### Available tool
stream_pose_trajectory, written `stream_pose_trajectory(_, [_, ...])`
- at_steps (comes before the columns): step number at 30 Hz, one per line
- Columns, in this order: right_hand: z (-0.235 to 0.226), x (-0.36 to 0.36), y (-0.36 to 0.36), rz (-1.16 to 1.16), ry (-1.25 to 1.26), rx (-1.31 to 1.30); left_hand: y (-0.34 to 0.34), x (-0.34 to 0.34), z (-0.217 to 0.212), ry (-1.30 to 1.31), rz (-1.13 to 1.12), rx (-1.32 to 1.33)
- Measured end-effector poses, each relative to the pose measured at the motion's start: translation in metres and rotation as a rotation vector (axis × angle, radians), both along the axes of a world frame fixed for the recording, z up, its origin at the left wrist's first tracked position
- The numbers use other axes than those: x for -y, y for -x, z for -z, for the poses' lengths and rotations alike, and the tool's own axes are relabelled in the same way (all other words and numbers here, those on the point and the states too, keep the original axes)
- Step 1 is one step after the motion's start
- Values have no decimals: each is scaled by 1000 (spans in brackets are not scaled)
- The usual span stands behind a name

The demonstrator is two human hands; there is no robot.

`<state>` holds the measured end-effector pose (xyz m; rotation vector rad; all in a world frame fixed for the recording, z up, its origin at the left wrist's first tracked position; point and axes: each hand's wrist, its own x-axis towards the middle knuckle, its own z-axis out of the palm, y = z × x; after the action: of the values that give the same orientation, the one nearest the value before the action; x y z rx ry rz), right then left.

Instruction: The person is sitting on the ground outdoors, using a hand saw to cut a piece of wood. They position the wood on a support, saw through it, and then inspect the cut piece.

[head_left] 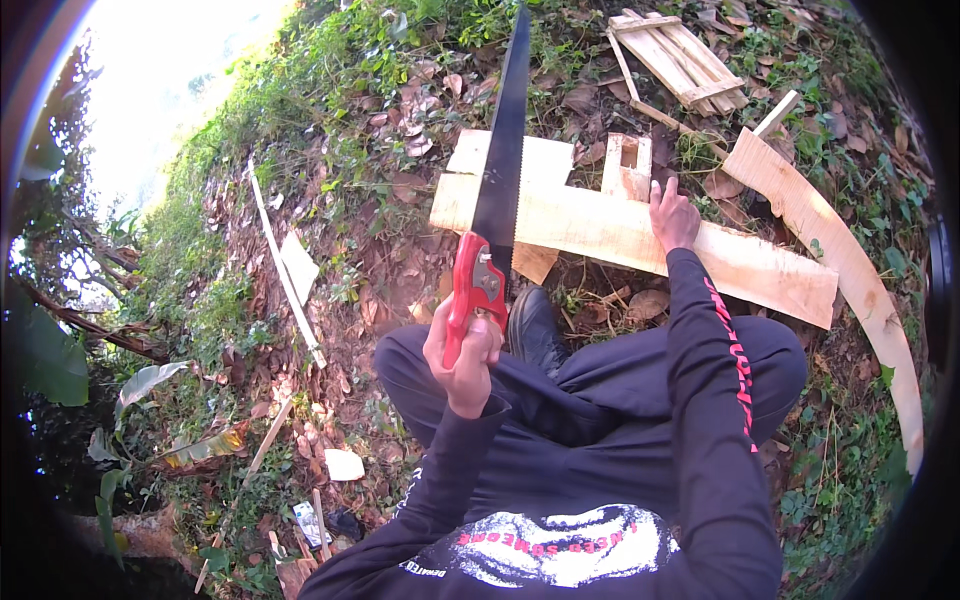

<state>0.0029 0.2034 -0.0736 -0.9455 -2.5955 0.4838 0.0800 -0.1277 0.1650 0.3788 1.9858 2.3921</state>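
Observation:
My left hand [465, 360] grips the red handle of a hand saw [500, 170]. Its dark blade points up and away, crossing over the left end of a long pale wooden plank [600, 228]. My right hand [672, 215] presses flat on that plank near its middle. The plank lies across the ground in front of my bent knees. My black shoe [535, 325] sits just below the plank, beside the saw handle. Both arms wear black long sleeves.
A small notched wooden block [627, 165] stands behind the plank. A slatted wooden frame [680, 55] lies at the top right. A curved board [850, 270] runs down the right. Thin sticks [285, 270], leaf litter and grass cover the ground at left.

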Motion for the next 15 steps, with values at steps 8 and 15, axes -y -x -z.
stream_pose_trajectory(8, [-12, 12, 10, -5, -132, -5, 2, -3, 38, 90, -44, 297])
stream_pose_trajectory(15, [-12, 40, 37, 152, -191, 42, 17, -21, 45, 154, -8, 243])
